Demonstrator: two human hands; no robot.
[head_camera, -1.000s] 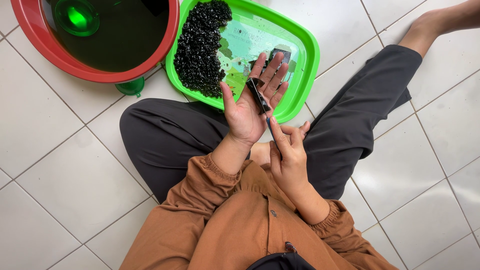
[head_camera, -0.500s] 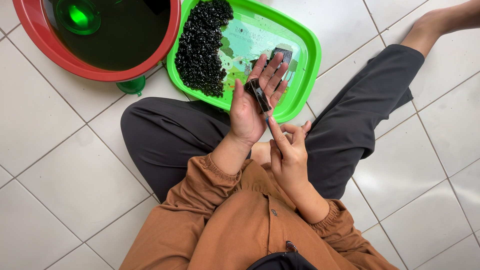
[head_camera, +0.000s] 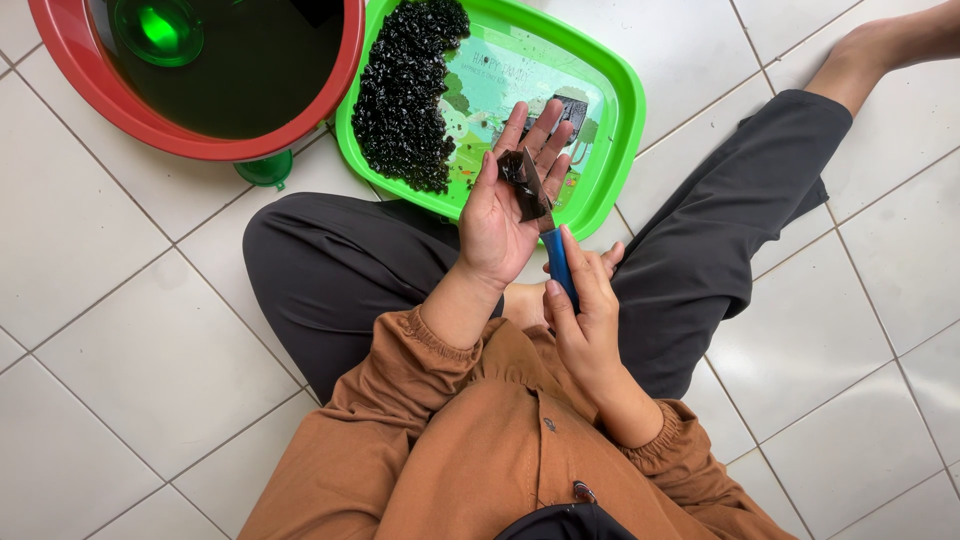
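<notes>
At the far left a red basin (head_camera: 70, 60) sits on the tiled floor (head_camera: 130, 330), filled with dark liquid in which a green cup (head_camera: 158, 25) floats; it stands close enough that its rim touches the green tray (head_camera: 620, 120) beside it. The tray carries a heap of small black cubes (head_camera: 405, 90) pushed to its left side, leaving the printed right half bare for a dark block (head_camera: 570, 108) lying there (most of it hidden behind the fingers).

The person sits cross-legged with the tray just beyond the knees. The left hand (head_camera: 505, 215) is spread flat, palm up, fingers straight, over the tray's near edge; a dark, glossy slab of jelly (head_camera: 522, 180) rests on the palm rather than being gripped, so the palm seems to serve as a cutting board. The right hand (head_camera: 585, 305) is closed around the blue handle of a knife (head_camera: 556, 262), whose blade meets the slab.
</notes>
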